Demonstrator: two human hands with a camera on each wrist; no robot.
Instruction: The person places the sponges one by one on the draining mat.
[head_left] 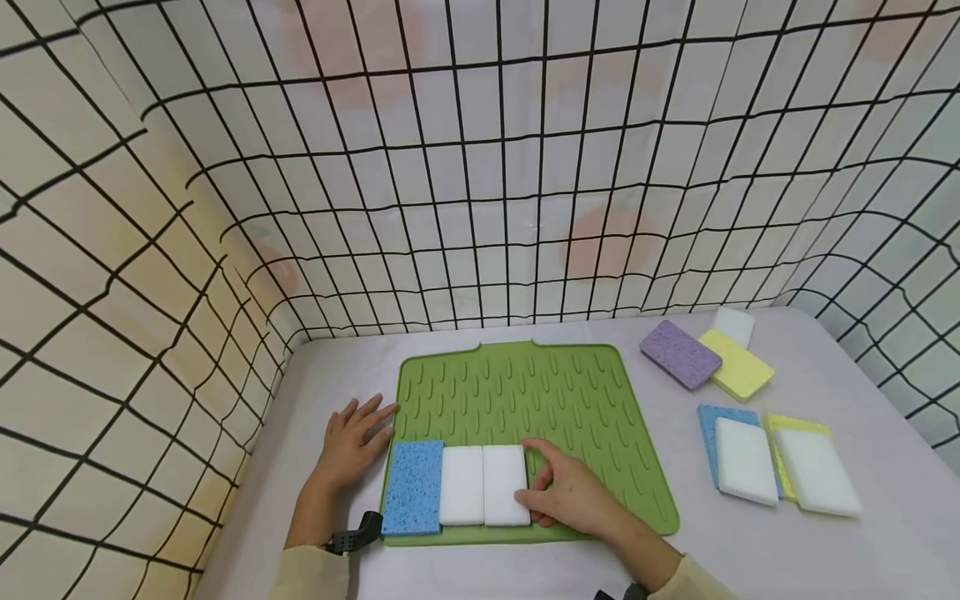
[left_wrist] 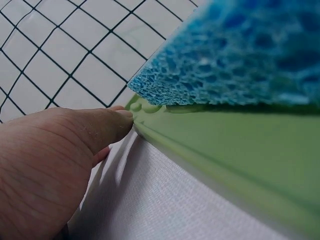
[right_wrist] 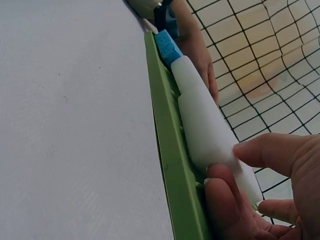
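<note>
On the green ridged mat (head_left: 517,392), a blue sponge (head_left: 417,487) and two white sponges stand side by side along the near edge. My right hand (head_left: 573,492) is at the right-hand white sponge (head_left: 504,486), with the thumb on its top face and the index finger at its far corner. Other fingers curl against its end in the right wrist view. My left hand (head_left: 351,442) rests on the table with fingers spread, fingertips at the mat's left edge. Close up in the left wrist view, its thumb lies at the mat rim beside the blue sponge (left_wrist: 240,60).
Right of the mat lie a purple sponge (head_left: 680,354), a yellow sponge (head_left: 738,367) and a white one behind. Nearer, white sponges (head_left: 746,461) overlap a blue and a yellow one. A black wire grid (head_left: 498,200) encloses the table's back and sides.
</note>
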